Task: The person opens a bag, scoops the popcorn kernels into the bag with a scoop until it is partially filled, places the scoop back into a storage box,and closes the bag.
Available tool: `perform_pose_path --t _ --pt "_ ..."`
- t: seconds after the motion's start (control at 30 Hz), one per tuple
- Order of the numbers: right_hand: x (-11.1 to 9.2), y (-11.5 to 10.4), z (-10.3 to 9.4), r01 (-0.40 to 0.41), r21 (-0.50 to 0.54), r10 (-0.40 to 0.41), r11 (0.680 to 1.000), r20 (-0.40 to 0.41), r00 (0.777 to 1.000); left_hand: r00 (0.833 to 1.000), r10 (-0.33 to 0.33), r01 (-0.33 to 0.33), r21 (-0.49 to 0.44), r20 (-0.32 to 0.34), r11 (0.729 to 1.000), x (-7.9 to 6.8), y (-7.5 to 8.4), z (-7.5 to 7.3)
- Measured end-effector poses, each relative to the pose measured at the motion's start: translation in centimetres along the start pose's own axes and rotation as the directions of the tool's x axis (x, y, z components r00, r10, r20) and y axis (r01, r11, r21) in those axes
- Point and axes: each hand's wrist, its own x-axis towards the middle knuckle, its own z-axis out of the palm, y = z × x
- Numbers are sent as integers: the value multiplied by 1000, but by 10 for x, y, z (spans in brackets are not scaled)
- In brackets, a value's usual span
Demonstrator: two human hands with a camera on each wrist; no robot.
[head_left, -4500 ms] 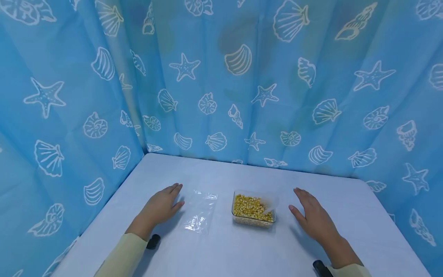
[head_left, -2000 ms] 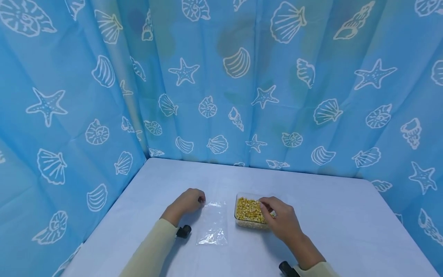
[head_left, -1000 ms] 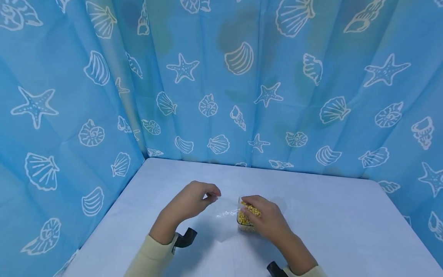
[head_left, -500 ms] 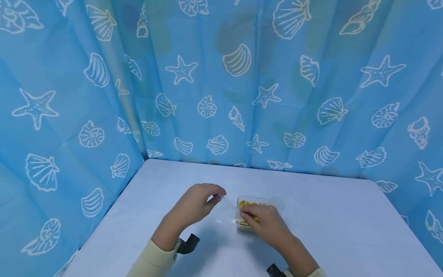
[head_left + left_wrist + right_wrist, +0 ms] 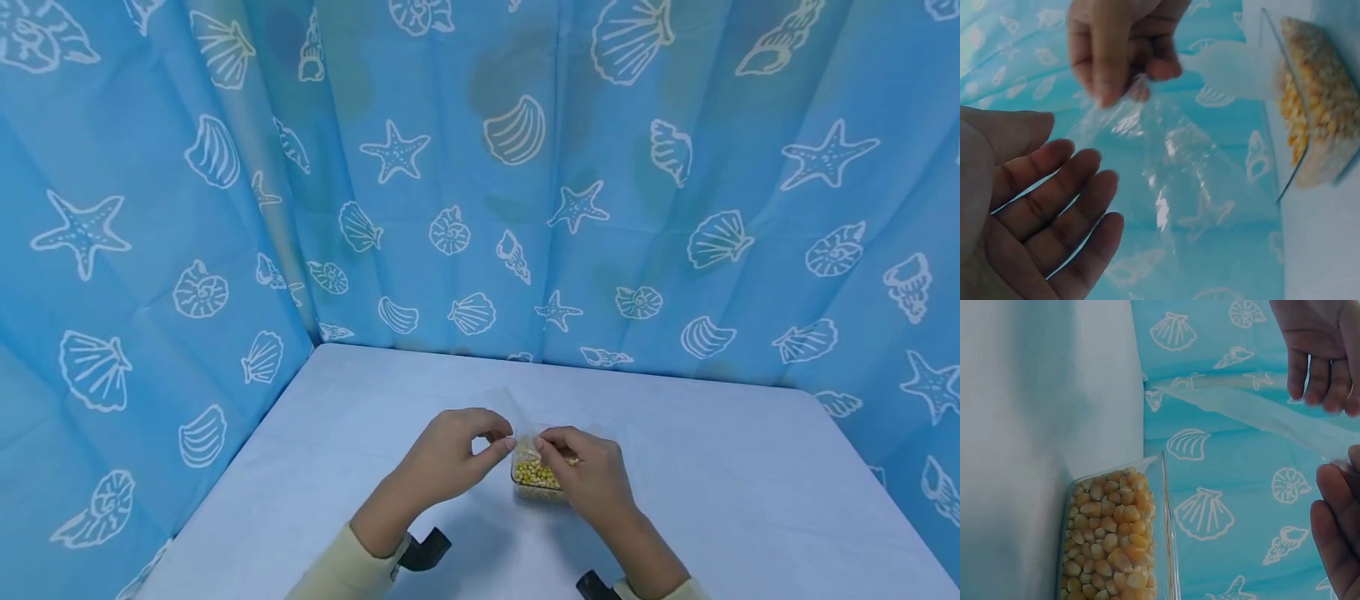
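A clear plastic bag point(image 5: 1163, 169) hangs from my right hand point(image 5: 596, 477), whose thumb and fingers pinch its edge. Close beside the bag in the head view is my left hand point(image 5: 450, 458). In the left wrist view the left fingers point(image 5: 1063, 234) are loosely spread, apart from the bag and holding nothing. Under the right hand stands a clear rectangular container point(image 5: 540, 497) of yellow corn kernels point(image 5: 531, 476), partly hidden by that hand. A translucent white scoop point(image 5: 1235, 69) sits in the corn, its handle end passing behind the right fingers.
A white-covered table point(image 5: 720, 475) bears the container and ends at the back against a blue curtain point(image 5: 420, 258) printed with shells and starfish. Another curtain side point(image 5: 150, 333) borders the table's left edge. Black wrist cameras point(image 5: 425, 550) are on both forearms.
The bag lay flat left of the container; it has since been lifted. Both hands have come together over the container. In the last half second the left hand has moved right and stopped pinching the bag.
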Motion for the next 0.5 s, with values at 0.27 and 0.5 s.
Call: perform_pose_path --t 0.27,0.5 --pt "-3 -1 6 57 29 -57 998 -6 998 994 -110 111 -54 15 992 4 2 16" --pt "-7 0 10 139 52 -140 989 -3 990 985 -170 168 -122 -5 978 4 4 22"
